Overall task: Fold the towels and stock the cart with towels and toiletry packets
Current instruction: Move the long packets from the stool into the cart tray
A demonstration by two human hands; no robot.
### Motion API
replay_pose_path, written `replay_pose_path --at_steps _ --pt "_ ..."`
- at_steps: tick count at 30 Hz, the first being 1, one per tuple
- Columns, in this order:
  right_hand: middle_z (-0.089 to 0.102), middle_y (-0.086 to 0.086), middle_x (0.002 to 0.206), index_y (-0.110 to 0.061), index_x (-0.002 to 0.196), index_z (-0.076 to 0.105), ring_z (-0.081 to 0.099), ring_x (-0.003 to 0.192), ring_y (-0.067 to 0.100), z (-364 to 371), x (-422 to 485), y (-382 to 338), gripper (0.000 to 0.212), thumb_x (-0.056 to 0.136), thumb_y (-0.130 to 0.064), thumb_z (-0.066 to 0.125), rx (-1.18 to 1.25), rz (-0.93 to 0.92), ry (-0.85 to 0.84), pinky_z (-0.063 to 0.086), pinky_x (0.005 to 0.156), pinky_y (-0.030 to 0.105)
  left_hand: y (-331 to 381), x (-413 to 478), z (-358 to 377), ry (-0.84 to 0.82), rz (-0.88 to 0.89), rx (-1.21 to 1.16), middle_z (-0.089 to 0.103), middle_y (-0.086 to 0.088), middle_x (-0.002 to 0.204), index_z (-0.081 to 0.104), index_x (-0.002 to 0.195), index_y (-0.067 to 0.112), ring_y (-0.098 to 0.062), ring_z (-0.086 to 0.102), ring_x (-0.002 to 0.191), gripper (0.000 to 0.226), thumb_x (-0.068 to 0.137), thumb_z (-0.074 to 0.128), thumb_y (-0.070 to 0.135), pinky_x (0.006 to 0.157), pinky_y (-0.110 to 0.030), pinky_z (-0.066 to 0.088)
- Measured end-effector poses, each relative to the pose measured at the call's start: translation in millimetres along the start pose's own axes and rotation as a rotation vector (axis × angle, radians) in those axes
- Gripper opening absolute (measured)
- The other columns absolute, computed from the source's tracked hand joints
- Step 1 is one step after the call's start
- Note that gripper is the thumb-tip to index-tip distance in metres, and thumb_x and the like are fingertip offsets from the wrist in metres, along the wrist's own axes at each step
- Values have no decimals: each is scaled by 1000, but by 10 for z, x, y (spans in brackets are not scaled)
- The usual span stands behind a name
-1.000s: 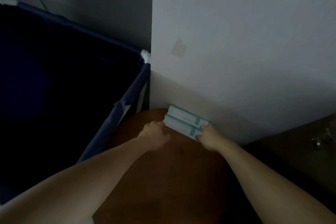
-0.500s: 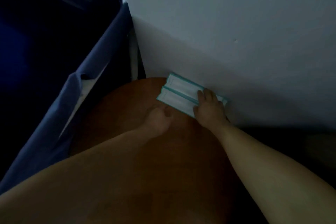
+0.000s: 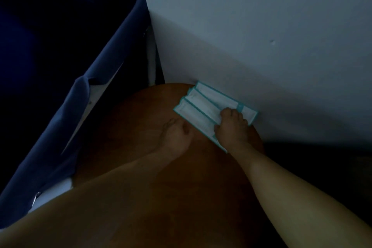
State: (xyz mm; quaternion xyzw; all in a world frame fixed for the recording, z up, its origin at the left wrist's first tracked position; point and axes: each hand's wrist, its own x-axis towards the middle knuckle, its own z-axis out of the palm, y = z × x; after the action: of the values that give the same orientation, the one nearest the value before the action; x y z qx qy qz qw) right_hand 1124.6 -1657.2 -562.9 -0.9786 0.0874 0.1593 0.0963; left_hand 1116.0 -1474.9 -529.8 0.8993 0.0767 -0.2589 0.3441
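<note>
Our left hand (image 3: 176,137) lies curled on the brown table (image 3: 124,127), our right hand (image 3: 231,127) on the packets (image 3: 199,106) with fingers (image 3: 231,113) bent, hiding part. It is too dark to tell if either grips anything. The packets lie side by side at the far edge, long sides along the wall (image 3: 261,36).

Grip: right hand (image 3: 231,130) on toiletry packets (image 3: 199,106), atop table (image 3: 130,127).
Left of grip: left hand (image 3: 175,138); farther left, cart (image 3: 96,90).
Behind grip: wall (image 3: 261,36), touching toiletry packets.
</note>
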Motion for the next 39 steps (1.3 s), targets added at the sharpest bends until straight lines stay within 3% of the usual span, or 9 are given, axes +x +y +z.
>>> replay_pose_path --at_steps 6,10,13,17,21,25,29,33,39 --pt "64 12 111 -8 104 63 61 101 32 -211 8 -18 18 91 -15 53 -109 -104 16 43 80 36 74 -22 -39 -23 -97 -219 65 -15 124 63 124 1 -28 58 118 35 96 60 21 92 -20 38" --pt "68 16 96 -2 93 68 64 94 35 -378 -181 -260 13 85 -13 64 -3 -234 160 50 70 39 223 37 -151 -55 -279 -679 66 -11 96 66 90 8 -20 63 83 25 101 54 27 71 -26 51" --pt "64 13 67 -5 66 65 64 64 31 -410 -420 -474 20 58 -8 83 19 -457 320 49 49 34 270 45 -207 -90 -421 -978 62 -7 92 60 94 14 -21 59 84 19 101 52 30 84 -40 53" --pt "71 11 85 -4 76 69 67 77 31 -241 -537 -541 16 65 -7 82 257 -652 338 54 64 38 166 20 -276 -21 -461 -1094 65 -7 86 58 108 7 -21 62 76 13 102 48 14 73 -39 54" --pt "68 14 108 -6 101 71 63 98 36 -81 -480 -429 23 81 -17 73 242 -412 313 52 82 43 -23 -4 -326 10 -431 -1061 65 -5 87 56 110 11 -20 62 76 12 104 47 14 74 -37 53" --pt "50 11 131 -14 131 52 47 124 33 44 -348 -231 50 90 -39 65 -49 -61 -55 44 98 45 -189 -72 -391 -26 -393 -1020 65 -14 113 54 124 9 -28 63 99 22 104 47 14 86 -46 52" --pt "58 13 121 -17 122 50 54 116 33 124 -354 -156 42 86 -30 67 -53 -11 -129 45 94 41 -237 -155 -476 -48 -373 -1011 68 -9 100 59 108 18 -22 65 84 12 99 53 10 76 -37 53" --pt "57 12 121 -16 117 56 54 114 32 160 -498 -161 47 79 -36 74 -57 16 -194 45 93 37 -257 -282 -589 -3 -378 -1032 70 -8 96 62 110 14 -24 66 87 13 98 57 13 86 -40 53" --pt "69 11 118 -14 123 65 64 109 27 121 -667 -328 51 75 -15 79 333 42 -351 47 87 27 -369 -580 -816 2 -357 -978 71 -7 97 62 108 15 -22 68 84 15 94 63 8 74 -35 56"
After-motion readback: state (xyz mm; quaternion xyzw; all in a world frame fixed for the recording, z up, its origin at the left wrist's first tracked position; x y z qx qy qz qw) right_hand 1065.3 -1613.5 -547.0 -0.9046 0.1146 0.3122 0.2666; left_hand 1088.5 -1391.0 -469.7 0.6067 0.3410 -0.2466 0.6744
